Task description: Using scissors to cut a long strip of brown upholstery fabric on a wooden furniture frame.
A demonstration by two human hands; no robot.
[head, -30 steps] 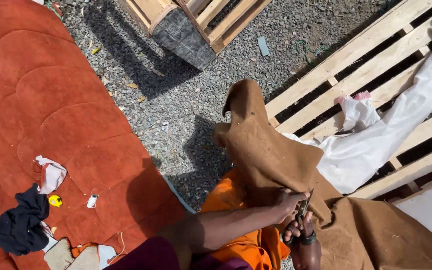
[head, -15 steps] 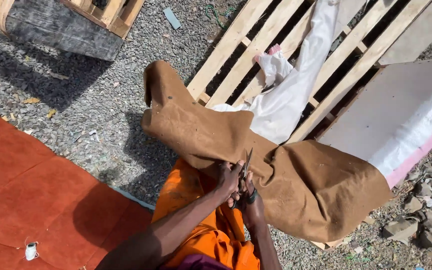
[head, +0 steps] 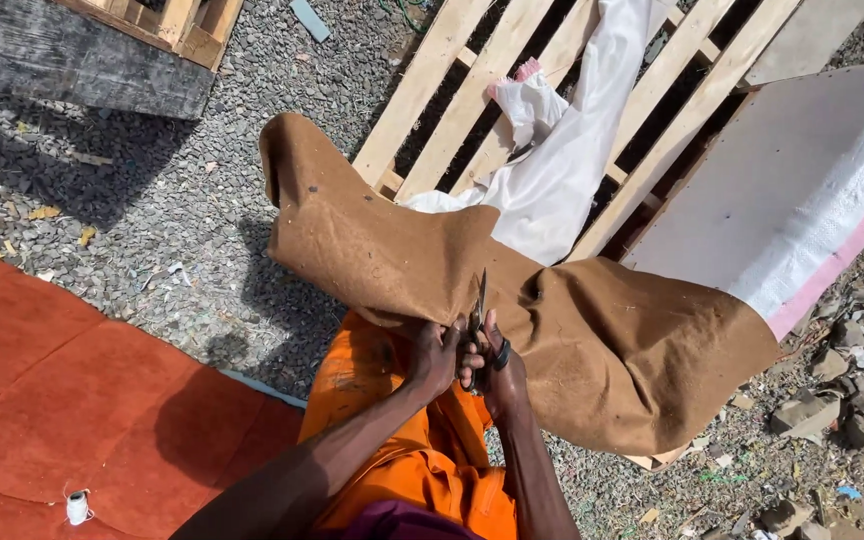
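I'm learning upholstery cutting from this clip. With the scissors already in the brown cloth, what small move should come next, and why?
Probably close the blades and slide forward. The dark metal scissors in the right hand point away from the body into the stiff brown fabric sheet, while the left hand grips the near edge beside them, holding it taut.

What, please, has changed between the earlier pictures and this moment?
The head view swung right, so the red mat slid to the left and the white board came in. The right hand still works the scissors in the brown cloth; the left hand still holds its edge.
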